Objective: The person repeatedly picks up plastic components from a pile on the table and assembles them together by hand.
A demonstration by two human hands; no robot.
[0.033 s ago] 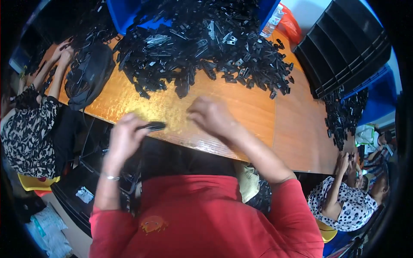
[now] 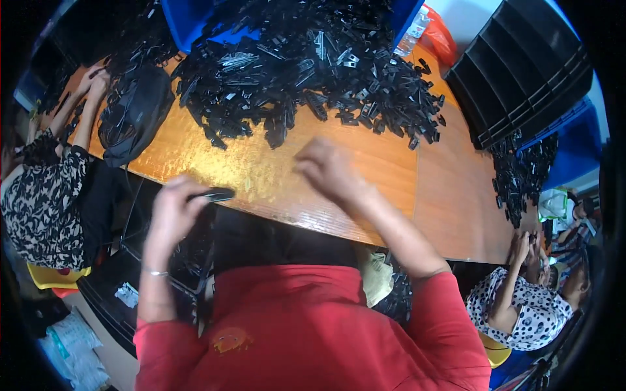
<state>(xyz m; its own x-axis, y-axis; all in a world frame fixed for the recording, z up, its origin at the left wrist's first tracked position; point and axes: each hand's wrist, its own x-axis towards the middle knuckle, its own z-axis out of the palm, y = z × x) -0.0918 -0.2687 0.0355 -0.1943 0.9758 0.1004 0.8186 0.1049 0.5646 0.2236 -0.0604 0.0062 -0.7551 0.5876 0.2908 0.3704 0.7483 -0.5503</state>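
At the table's near edge, my left hand [image 2: 175, 203] is closed round one end of a long, slim black piece [image 2: 220, 194]. The other end sticks out to the right, over the wooden table [image 2: 365, 189]. My right hand [image 2: 329, 168] hangs above the tabletop, apart from the left one and nearer the pile. Its fingers look curled but are smeared by motion, so anything in them is hidden. Beyond both hands lies a large heap of black parts [image 2: 306, 78], some with shiny faces, spilling from a blue bin [image 2: 177, 26].
A dark bag [image 2: 140, 114] lies at the left table edge. Ribbed black trays [image 2: 515, 65] stand at the far right beside more black parts [image 2: 521, 176] and a blue crate [image 2: 577, 146]. A bottle [image 2: 414, 31] is at the back. People work on both sides.
My left hand has shifted left with the black piece. My right hand has moved slightly right and away from me. The heap looks the same.
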